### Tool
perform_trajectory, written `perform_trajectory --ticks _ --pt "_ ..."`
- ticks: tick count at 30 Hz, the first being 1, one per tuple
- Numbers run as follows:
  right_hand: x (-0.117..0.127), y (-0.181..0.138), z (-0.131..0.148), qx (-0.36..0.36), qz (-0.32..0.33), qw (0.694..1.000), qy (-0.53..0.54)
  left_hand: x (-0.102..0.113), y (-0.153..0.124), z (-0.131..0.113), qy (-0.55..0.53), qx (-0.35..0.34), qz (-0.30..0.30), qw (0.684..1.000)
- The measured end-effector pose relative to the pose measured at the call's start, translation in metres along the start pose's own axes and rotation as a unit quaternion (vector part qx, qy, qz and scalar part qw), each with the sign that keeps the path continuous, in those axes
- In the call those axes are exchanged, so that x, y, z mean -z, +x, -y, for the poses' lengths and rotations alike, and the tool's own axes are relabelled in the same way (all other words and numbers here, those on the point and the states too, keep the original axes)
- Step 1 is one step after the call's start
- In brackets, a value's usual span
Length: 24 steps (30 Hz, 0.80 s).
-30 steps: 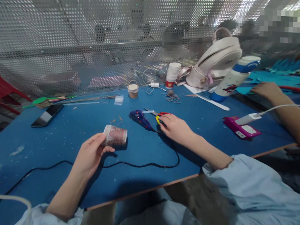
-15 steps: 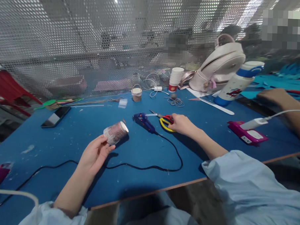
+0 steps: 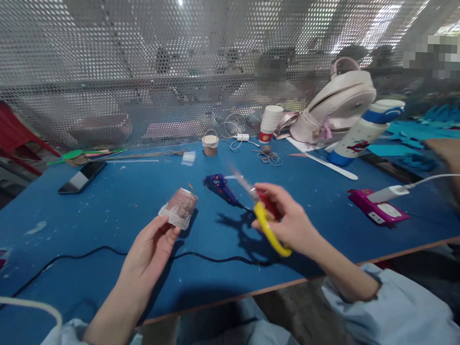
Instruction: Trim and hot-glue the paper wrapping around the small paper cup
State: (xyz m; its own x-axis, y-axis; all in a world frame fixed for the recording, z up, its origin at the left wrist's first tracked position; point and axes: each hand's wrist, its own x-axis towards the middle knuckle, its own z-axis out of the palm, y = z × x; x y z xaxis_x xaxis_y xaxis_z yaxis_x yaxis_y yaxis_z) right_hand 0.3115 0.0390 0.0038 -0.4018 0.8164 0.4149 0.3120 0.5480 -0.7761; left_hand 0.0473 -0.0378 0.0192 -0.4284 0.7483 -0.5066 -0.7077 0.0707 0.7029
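Note:
My left hand (image 3: 154, 248) pinches a small paper cup (image 3: 179, 207) by its pale rim. Brownish cord or wrapping covers the cup's side, and it is tilted above the blue table. My right hand (image 3: 291, 221) is closed round scissors (image 3: 267, 227) with yellow and red handles, held off the table; their blades are blurred by motion and point up to the left. Between the hands, a dark blue glue gun (image 3: 219, 188) lies on the table, a pale glue stick at its back. Behind it stands a small bucket-like cup (image 3: 210, 145) with a looped handle.
A phone (image 3: 83, 177) lies at the left. Stacked paper cups (image 3: 270, 123), a cord coil (image 3: 268, 155), a pale backpack (image 3: 335, 103) and a bottle (image 3: 363, 132) stand behind. A magenta power strip (image 3: 379, 205) sits right, near another person's arm (image 3: 455, 157). A black cable (image 3: 211, 258) crosses the front.
My right hand has lifted the scissors off the table and brought them nearer to me. My left hand has turned the cup so that its open end no longer faces right.

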Motion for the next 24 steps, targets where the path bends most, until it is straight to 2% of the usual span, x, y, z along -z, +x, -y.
perform_trajectory --ticks 3,5,8,12,16,24 --pt "-0.030 -0.008 0.010 0.099 0.073 0.984 -0.128 0.010 -0.008 0.016 -0.007 -0.010 0.011 1.000" --pt "-0.043 -0.012 0.007 0.176 0.085 0.956 -0.217 0.019 -0.011 0.029 0.008 -0.044 0.031 0.999" --pt "-0.051 -0.016 0.000 0.240 0.067 0.925 -0.287 0.029 -0.015 0.047 0.024 -0.082 0.058 0.995" --pt "-0.049 -0.017 -0.006 0.281 0.038 0.903 -0.323 0.031 -0.019 0.057 0.014 -0.098 0.048 0.994" --pt "-0.047 -0.018 -0.008 0.314 0.044 0.884 -0.342 0.028 -0.018 0.058 -0.020 -0.080 0.039 0.996" --pt "-0.047 -0.019 -0.012 0.315 0.057 0.887 -0.332 0.027 -0.018 0.061 -0.049 -0.102 0.011 0.993"
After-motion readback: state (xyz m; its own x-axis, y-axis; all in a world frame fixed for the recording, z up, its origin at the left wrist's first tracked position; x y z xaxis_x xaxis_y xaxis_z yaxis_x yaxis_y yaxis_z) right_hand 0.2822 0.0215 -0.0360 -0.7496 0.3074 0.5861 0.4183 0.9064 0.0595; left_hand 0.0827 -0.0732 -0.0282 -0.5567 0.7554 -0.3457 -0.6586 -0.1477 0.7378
